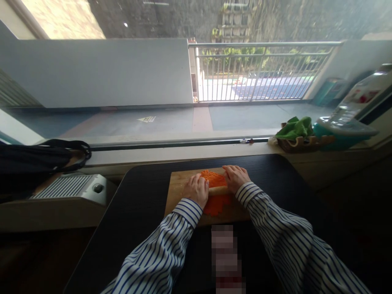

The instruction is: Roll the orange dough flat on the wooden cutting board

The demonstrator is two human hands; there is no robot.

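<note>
A flat orange sheet of dough or clay [217, 205] lies on a wooden board [177, 192]. Across it rests a pale wooden rolling pin [218, 190], with orange showing on both its far and near sides. My left hand [197, 190] is closed over the pin's left end. At the right end, my right hand [235, 178] is closed around it too. Both ends of the pin are hidden under my fingers. The far part of the orange sheet looks rough, and its near edge is uneven.
The board sits on a black table [141, 196] by a window. On the sill at right are a basket [294, 143] with a green cloth [295, 128], a teal tub [349, 132] and a clear plastic bottle [357, 100]. A dark bag [33, 163] and a white radiator [70, 192] stand at left.
</note>
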